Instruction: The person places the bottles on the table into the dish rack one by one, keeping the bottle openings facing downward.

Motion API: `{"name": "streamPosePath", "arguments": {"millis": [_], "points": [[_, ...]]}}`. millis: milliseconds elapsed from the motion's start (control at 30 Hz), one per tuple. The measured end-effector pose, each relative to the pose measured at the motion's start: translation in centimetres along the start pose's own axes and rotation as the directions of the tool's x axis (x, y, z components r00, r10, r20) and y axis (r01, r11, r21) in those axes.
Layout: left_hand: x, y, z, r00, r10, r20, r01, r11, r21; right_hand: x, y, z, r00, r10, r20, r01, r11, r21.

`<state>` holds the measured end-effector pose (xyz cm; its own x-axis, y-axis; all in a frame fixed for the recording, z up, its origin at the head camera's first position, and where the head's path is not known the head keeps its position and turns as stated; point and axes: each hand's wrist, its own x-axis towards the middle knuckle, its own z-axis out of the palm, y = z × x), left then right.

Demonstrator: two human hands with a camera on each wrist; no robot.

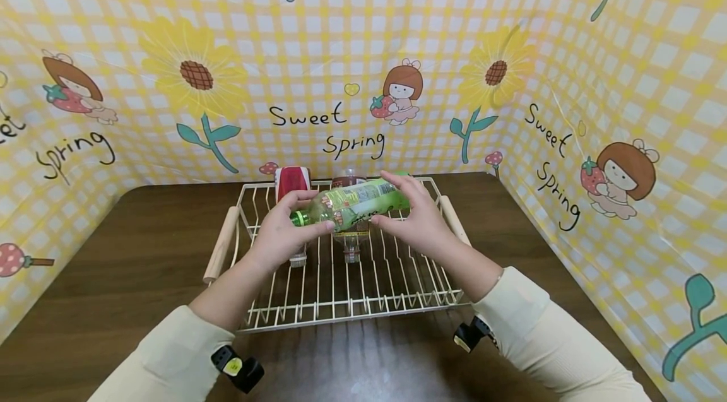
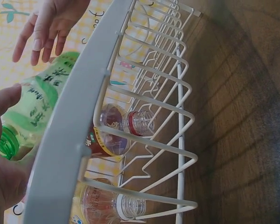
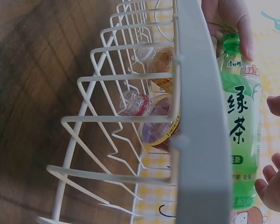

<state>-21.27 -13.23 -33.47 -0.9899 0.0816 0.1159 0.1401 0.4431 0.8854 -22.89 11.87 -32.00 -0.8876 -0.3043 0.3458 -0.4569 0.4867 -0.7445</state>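
A green tea bottle (image 1: 366,200) with a green cap is held on its side above a white wire rack (image 1: 318,313). My left hand (image 1: 281,228) grips it around the cap and shoulder. At the base end my right hand (image 1: 420,212) stays beside the bottle with fingers spread; in the right wrist view a gap shows between this right hand (image 3: 277,182) and the green bottle (image 3: 240,135). Two other bottles lie in the rack, capless necks toward me: one with a dark red label (image 2: 107,135), the other a bottle with a white neck ring (image 2: 100,203).
The rack has wooden handles (image 1: 223,244) on both sides and stands on a dark wood table (image 1: 153,250). A red and white item (image 1: 292,181) sits at its back left. Yellow checked cloth (image 1: 318,42) hangs behind and along the sides.
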Motion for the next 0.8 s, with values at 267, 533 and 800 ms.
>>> {"name": "streamPosePath", "arguments": {"millis": [267,533,800], "points": [[0.0,0.3,-0.2,0.996,-0.031,-0.082,0.026,0.997,-0.068,0.0,0.6,0.7,0.998,0.046,-0.047,-0.037,0.982,0.186],[-0.2,0.5,-0.2,0.991,-0.013,-0.134,-0.011,0.984,-0.177,0.2,0.7,1.5,0.986,0.167,0.022,-0.167,0.948,0.271],[-0.3,0.6,-0.1,0.988,-0.011,-0.151,-0.016,0.983,-0.181,0.5,0.6,2.1,0.959,0.253,0.125,-0.282,0.878,0.387]]}}
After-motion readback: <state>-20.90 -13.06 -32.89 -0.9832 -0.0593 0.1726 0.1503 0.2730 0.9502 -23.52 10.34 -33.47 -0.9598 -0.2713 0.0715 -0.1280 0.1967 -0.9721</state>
